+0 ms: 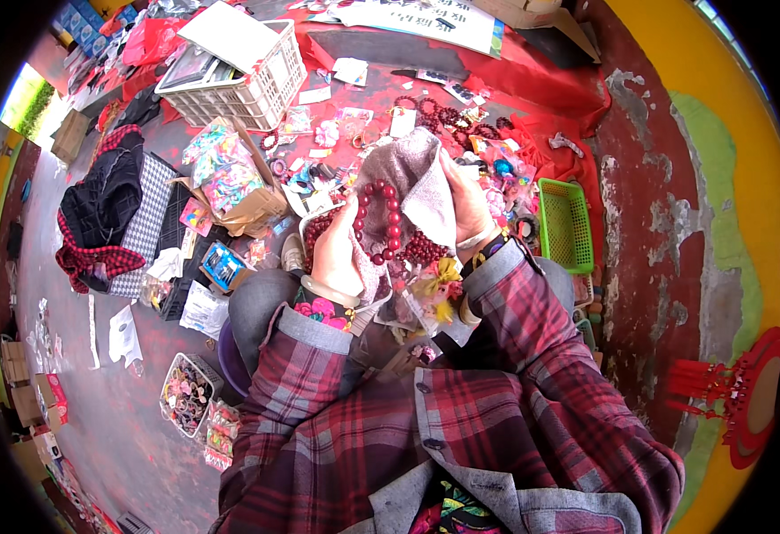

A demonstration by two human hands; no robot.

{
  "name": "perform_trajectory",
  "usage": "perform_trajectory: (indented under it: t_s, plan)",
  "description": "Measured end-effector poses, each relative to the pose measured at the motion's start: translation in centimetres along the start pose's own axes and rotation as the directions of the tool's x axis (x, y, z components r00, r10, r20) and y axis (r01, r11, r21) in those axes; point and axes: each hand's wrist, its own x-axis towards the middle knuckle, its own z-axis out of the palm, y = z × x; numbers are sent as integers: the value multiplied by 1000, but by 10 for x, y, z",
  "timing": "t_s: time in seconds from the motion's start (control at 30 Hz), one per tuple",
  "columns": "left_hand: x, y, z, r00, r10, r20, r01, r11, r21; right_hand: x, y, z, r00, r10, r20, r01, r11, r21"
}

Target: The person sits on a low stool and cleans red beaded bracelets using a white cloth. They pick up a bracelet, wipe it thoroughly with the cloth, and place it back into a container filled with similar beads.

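Observation:
A dark red beaded bracelet (394, 219) hangs in a loop from my left hand (337, 254), pinched between thumb and fingers. Part of a pale greyish-pink cloth (418, 169) lies behind the beads, and its lower end trails beneath that hand. My right hand (468, 203) grips the cloth along its right side, with the fingers mostly hidden behind it. More dark red beads (421, 249) are heaped just below the cloth, and others (315, 230) show left of my left hand. Yellow bows (444, 283) in clear wrapping lie near my right wrist.
Beyond my hands, small accessories and several beaded bracelets (443, 114) cover the red cloth. A green basket (565, 224) stands at right, a white crate (247, 84) at far left. An open carton (230, 178) of colourful packets and a small basket (187, 392) sit left.

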Motion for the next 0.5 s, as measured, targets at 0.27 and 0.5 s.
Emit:
perform_trajectory:
  t_s: [0.27, 0.5]
  plan:
    - [2, -2, 6, 994, 9, -113, 1, 996, 87, 3, 11, 4, 982, 178, -58, -177, 782, -598]
    - [-2, -3, 17, 1000, 15, 13, -17, 990, 137, 11, 23, -14, 938, -307, -161, 39, 555, -831]
